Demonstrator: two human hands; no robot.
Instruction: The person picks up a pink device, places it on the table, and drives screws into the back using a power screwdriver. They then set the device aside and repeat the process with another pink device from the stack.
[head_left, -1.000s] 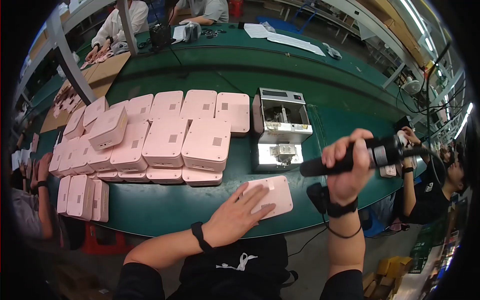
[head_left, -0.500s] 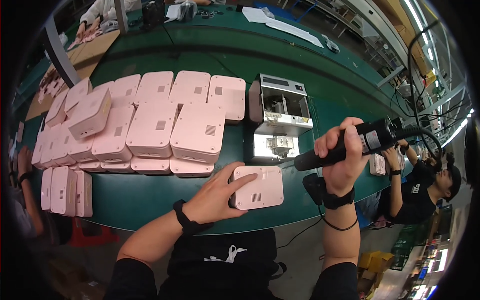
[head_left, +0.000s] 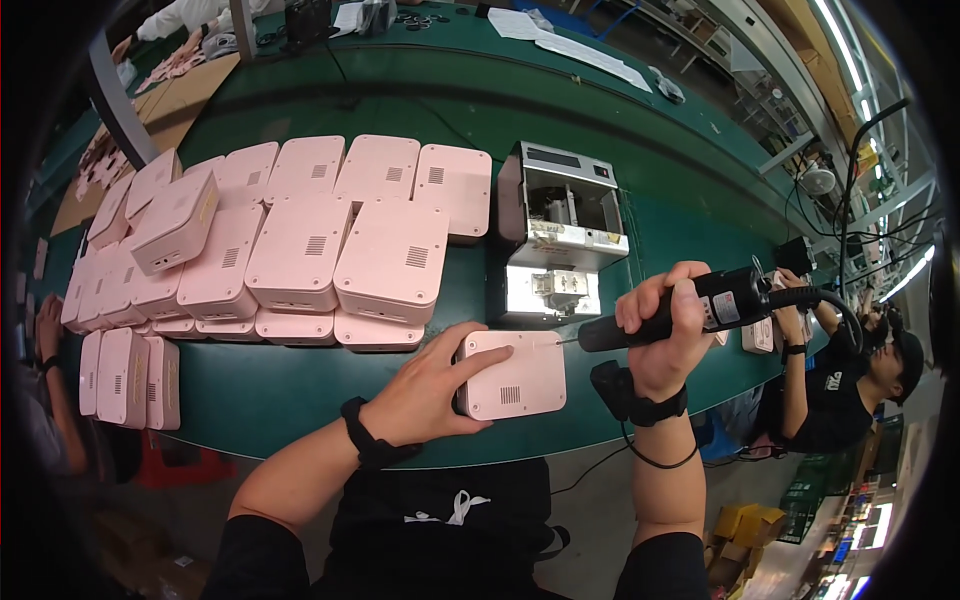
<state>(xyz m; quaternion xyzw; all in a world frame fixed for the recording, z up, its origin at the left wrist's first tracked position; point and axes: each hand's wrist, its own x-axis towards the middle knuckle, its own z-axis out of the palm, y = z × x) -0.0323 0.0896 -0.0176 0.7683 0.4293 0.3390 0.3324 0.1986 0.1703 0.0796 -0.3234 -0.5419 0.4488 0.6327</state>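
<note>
A pink plastic housing (head_left: 530, 385) with a small vent grille lies on the green table in front of me. My left hand (head_left: 430, 385) grips its left end, thumb at the near side and the index finger stretched over the top face. In my right hand (head_left: 660, 325) is a black electric screwdriver (head_left: 640, 325), held sideways with its cable running off to the right. Its thin bit points left and reaches over the upper right part of the housing. Whether the tip sits in a screw hole cannot be made out.
Many pink housings (head_left: 390, 260) are stacked to the left, with several standing at the left table edge (head_left: 122, 380). Behind the work stands a metal screw feeder (head_left: 565, 215). A co-worker (head_left: 850, 370) sits at the right; another person's arm (head_left: 50, 340) shows far left.
My right hand has moved slightly left and down with the screwdriver, bringing its bit over the housing. The left hand keeps its hold on the housing.
</note>
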